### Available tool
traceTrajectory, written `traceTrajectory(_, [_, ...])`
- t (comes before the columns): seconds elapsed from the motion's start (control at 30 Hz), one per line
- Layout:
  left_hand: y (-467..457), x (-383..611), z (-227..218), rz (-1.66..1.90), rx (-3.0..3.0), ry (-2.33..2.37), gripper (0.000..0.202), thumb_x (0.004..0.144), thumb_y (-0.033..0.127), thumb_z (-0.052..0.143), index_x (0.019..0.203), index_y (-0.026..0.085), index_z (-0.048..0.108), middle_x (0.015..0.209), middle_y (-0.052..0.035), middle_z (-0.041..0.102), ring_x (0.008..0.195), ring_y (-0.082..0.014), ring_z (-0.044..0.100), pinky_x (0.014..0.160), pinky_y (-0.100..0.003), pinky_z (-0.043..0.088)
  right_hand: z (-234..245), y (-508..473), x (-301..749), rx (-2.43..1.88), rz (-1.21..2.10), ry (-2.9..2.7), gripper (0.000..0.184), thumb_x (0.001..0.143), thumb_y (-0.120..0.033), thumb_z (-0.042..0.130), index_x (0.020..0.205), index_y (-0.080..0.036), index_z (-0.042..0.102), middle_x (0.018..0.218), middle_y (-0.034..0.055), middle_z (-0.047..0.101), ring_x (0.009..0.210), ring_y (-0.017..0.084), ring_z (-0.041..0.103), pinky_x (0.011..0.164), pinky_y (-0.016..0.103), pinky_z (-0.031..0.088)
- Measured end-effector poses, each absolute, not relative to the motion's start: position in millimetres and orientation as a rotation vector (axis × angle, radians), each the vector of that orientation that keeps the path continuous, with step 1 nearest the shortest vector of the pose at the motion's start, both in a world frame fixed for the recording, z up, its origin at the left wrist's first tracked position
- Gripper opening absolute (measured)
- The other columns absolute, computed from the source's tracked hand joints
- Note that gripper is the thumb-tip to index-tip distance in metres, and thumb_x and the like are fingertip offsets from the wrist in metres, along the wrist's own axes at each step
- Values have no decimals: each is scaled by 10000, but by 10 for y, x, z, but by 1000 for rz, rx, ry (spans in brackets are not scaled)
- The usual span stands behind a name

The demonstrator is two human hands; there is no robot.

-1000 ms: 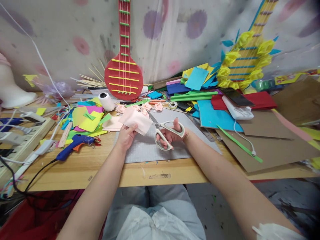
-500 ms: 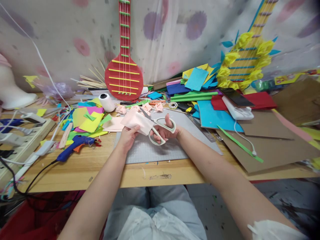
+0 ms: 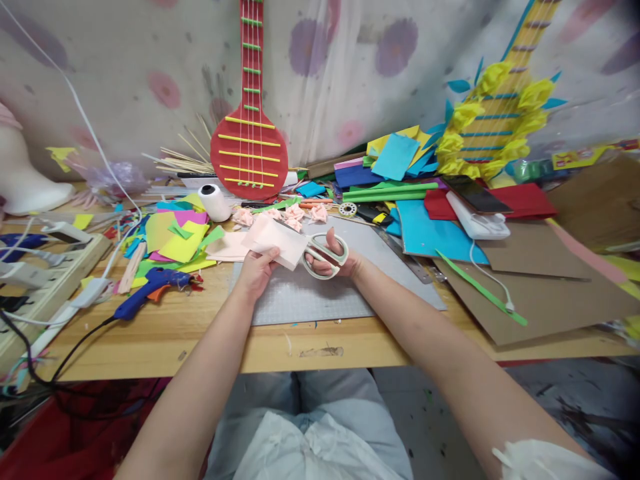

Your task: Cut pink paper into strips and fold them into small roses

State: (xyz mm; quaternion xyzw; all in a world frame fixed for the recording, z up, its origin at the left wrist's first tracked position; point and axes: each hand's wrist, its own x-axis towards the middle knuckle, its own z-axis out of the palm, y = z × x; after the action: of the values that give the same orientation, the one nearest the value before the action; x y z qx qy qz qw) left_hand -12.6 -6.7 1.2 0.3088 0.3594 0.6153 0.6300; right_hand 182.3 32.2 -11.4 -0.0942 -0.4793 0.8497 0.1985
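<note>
Between thumb and fingers, my left hand [image 3: 258, 272] pinches a pale pink piece of paper [image 3: 277, 243] above the grey cutting mat [image 3: 310, 300]. My right hand [image 3: 334, 257] has its thumb and fingers through the loops of white-handled scissors [image 3: 326, 256]. The handles are nearly closed, and the blades lie at the paper's right edge, mostly hidden by it. Beyond the paper, several crumpled pink paper flowers [image 3: 294, 215] lie in a row. More pink paper [image 3: 227, 247] rests flat to the left of my left hand.
A blue glue gun [image 3: 153, 288] lies on the left, near a power strip [image 3: 55, 283]. A red paper lute [image 3: 249, 157] and a yellow one with flowers [image 3: 493, 127] stand at the back. Cardboard [image 3: 545, 300] and a phone [image 3: 477, 193] are on the right.
The scissor handles have come together as my right hand closed, and the blades have shut onto the pink paper. My left hand holds the paper in nearly the same place.
</note>
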Motion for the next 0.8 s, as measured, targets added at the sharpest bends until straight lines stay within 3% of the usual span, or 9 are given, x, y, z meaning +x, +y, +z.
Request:
traceTrajectory(0.2, [-67, -126, 6, 1403, 703, 833, 425, 551, 127, 736, 958, 167, 622, 832, -17, 702, 769, -143, 645, 698, -260, 526, -150, 333, 1838, -231, 2379, -1347, 726, 719, -770, 272, 791, -95, 530, 422, -61, 401, 347, 40, 322, 339, 148, 253])
traceTrajectory(0.33, [-69, -140, 3, 1411, 682, 817, 494, 559, 126, 727, 1033, 190, 606, 910, -25, 700, 824, -160, 645, 714, -258, 525, -146, 318, 1857, -229, 2372, -1369, 736, 719, -774, 242, 803, -100, 525, 416, -65, 392, 346, 42, 314, 335, 148, 254])
traceTrajectory(0.5, [-37, -158, 13, 1511, 547, 815, 357, 689, 284, 668, 1030, 192, 616, 1019, -45, 678, 913, -178, 631, 737, -270, 527, -148, 301, 1880, -245, 2385, -1394, 760, 696, -793, 184, 786, -112, 509, 411, -66, 380, 338, 46, 299, 327, 158, 247])
traceTrajectory(0.8, [5, -141, -33, 1635, 515, 880, 253, 626, 208, 717, 866, 149, 659, 863, -30, 702, 740, -121, 636, 684, -220, 503, -111, 229, 1870, -193, 2363, -1500, 843, 652, -831, 147, 851, -101, 520, 485, -30, 446, 417, 80, 386, 399, 210, 318])
